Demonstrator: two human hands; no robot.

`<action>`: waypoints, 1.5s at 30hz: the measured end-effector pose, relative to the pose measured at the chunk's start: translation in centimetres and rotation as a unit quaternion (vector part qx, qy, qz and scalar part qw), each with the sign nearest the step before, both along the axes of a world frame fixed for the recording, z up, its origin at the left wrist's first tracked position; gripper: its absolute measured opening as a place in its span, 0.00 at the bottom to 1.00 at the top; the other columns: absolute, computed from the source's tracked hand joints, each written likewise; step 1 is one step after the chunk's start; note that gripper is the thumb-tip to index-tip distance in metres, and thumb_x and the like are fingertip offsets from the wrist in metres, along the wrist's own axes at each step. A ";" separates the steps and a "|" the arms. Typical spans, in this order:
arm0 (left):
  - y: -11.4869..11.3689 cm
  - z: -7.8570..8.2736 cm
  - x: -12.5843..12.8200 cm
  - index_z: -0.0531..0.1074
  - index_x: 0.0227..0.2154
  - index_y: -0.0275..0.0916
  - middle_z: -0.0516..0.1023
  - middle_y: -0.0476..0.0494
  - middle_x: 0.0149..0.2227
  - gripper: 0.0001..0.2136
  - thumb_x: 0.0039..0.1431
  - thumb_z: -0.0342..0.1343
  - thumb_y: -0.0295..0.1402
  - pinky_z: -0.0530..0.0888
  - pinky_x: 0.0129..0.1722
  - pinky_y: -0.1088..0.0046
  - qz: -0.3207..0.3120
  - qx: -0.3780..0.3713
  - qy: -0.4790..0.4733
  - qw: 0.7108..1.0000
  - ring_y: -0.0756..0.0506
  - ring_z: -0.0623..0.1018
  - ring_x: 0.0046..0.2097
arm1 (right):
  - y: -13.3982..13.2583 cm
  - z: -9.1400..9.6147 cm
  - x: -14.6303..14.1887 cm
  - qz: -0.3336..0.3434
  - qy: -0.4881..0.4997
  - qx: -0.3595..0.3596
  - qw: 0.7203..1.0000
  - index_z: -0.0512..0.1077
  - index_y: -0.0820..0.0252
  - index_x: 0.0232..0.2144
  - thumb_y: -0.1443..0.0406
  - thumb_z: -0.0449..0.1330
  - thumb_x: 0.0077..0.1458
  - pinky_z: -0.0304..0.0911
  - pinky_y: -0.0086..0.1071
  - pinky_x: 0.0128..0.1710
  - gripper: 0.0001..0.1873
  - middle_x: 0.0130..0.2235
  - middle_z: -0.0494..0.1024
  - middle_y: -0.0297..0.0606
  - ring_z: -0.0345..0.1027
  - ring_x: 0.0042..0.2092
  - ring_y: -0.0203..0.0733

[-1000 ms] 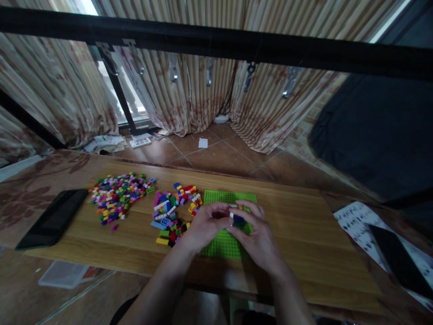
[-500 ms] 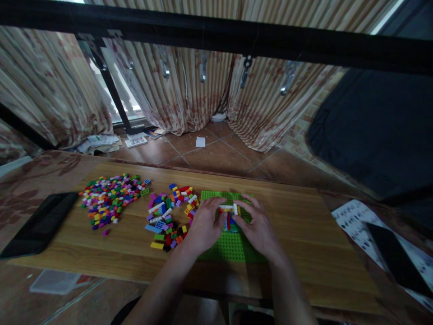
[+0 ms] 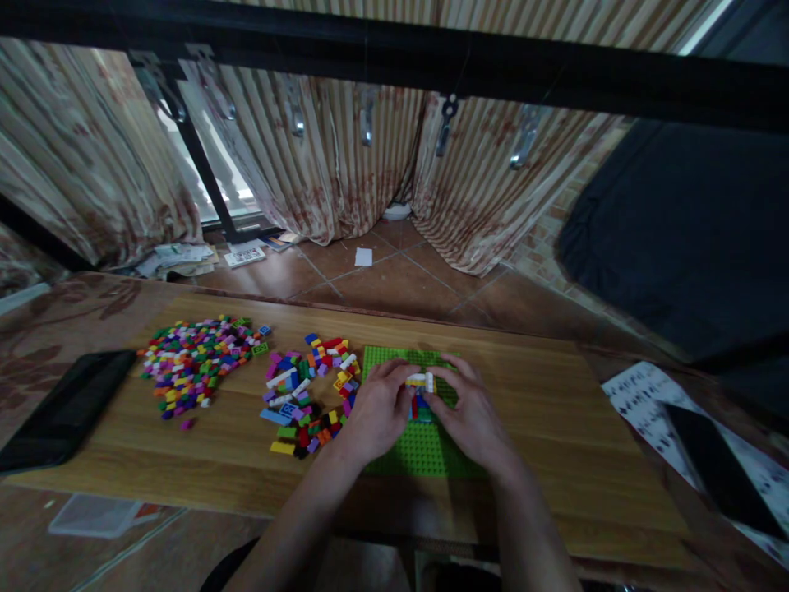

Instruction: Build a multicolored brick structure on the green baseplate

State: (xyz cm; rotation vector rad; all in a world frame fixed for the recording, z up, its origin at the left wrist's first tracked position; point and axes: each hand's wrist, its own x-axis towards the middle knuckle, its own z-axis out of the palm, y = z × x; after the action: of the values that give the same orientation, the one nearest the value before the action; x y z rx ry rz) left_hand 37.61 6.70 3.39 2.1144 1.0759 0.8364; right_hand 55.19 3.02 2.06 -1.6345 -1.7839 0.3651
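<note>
A small build of toy building bricks, white and yellow on top with red and blue below, stands on the green studded baseplate. My left hand has its thumb and fingers curled against the build's left side. From the right, my right hand pinches the same build near a white brick, thumb in front and index finger behind. Both hands cover part of the build and the middle of the baseplate.
Left of the baseplate lies a group of larger loose bricks. Farther left is a pile of small mixed bricks. A black tablet rests at the wooden table's left end. A printed sheet and a dark phone-like device lie at the right.
Both hands stay at the build, with only slight finger shifts. The left fingers now cover a little more of the white brick's left end. The whole view has shifted slightly.
</note>
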 end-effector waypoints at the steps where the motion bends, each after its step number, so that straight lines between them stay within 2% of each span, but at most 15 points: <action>1: 0.0 0.0 0.0 0.73 0.50 0.39 0.75 0.39 0.52 0.16 0.61 0.50 0.23 0.70 0.57 0.56 -0.001 0.003 0.003 1.000 0.41 0.74 0.54 | 0.0 0.1 -0.1 0.000 -0.006 0.002 1.000 0.74 0.54 0.46 0.62 0.59 0.56 0.59 0.52 0.60 0.14 0.59 0.67 0.45 0.61 0.60 0.52; 7: -0.3 -0.5 0.1 0.73 0.52 0.42 0.72 0.37 0.55 0.18 0.63 0.49 0.23 0.71 0.57 0.55 -0.010 0.056 0.035 0.998 0.41 0.71 0.58 | 0.1 0.6 -0.4 -0.002 -0.049 -0.001 0.999 0.74 0.57 0.45 0.65 0.58 0.55 0.58 0.52 0.60 0.15 0.59 0.67 0.46 0.60 0.60 0.53; 13: -0.2 -1.3 0.1 0.72 0.54 0.44 0.71 0.36 0.56 0.19 0.63 0.47 0.24 0.72 0.55 0.54 -0.019 0.109 0.089 0.990 0.40 0.72 0.57 | 0.2 0.7 -0.3 0.001 -0.037 -0.021 0.999 0.74 0.60 0.45 0.64 0.59 0.55 0.58 0.51 0.61 0.15 0.58 0.67 0.48 0.61 0.60 0.53; 25: -0.4 -1.6 0.3 0.68 0.57 0.45 0.67 0.35 0.60 0.22 0.63 0.46 0.22 0.71 0.55 0.53 -0.018 0.113 0.141 0.983 0.40 0.72 0.57 | 0.1 0.2 0.2 0.009 0.022 -0.042 0.999 0.73 0.56 0.49 0.63 0.60 0.55 0.59 0.48 0.61 0.17 0.57 0.68 0.44 0.64 0.59 0.49; 30: -0.5 -1.1 0.3 0.69 0.57 0.46 0.68 0.37 0.60 0.23 0.62 0.46 0.21 0.70 0.55 0.53 -0.029 0.105 0.160 0.981 0.39 0.70 0.58 | 0.0 0.2 0.6 0.007 0.052 -0.044 0.998 0.72 0.54 0.50 0.62 0.62 0.53 0.58 0.49 0.61 0.20 0.57 0.69 0.43 0.63 0.59 0.49; 34: -0.7 -0.5 0.3 0.69 0.57 0.46 0.68 0.37 0.60 0.24 0.60 0.47 0.21 0.70 0.54 0.53 -0.029 0.100 0.182 0.978 0.39 0.72 0.54 | -0.3 0.4 1.1 0.009 0.076 -0.043 0.996 0.72 0.54 0.50 0.62 0.63 0.52 0.56 0.49 0.62 0.21 0.58 0.69 0.43 0.63 0.60 0.48; 40: -1.0 -0.5 0.4 0.69 0.56 0.48 0.69 0.40 0.59 0.23 0.61 0.48 0.22 0.70 0.54 0.54 -0.015 0.112 0.203 0.973 0.40 0.72 0.54 | -0.4 0.6 0.9 0.025 0.098 -0.043 0.994 0.72 0.53 0.50 0.61 0.62 0.54 0.57 0.48 0.61 0.20 0.57 0.71 0.42 0.64 0.59 0.47; 45: -1.1 -0.9 0.6 0.70 0.57 0.47 0.71 0.40 0.58 0.23 0.61 0.47 0.23 0.71 0.52 0.54 -0.006 0.118 0.200 0.973 0.40 0.72 0.52 | -0.2 0.6 0.3 0.034 0.109 -0.047 0.992 0.73 0.55 0.48 0.61 0.58 0.58 0.61 0.45 0.58 0.15 0.52 0.75 0.42 0.68 0.55 0.45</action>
State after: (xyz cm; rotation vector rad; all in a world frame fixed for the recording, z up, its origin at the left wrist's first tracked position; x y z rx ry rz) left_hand 38.20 5.63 2.50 2.5621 1.2092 0.5640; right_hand 55.52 2.86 2.66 -1.5362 -1.6809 0.6424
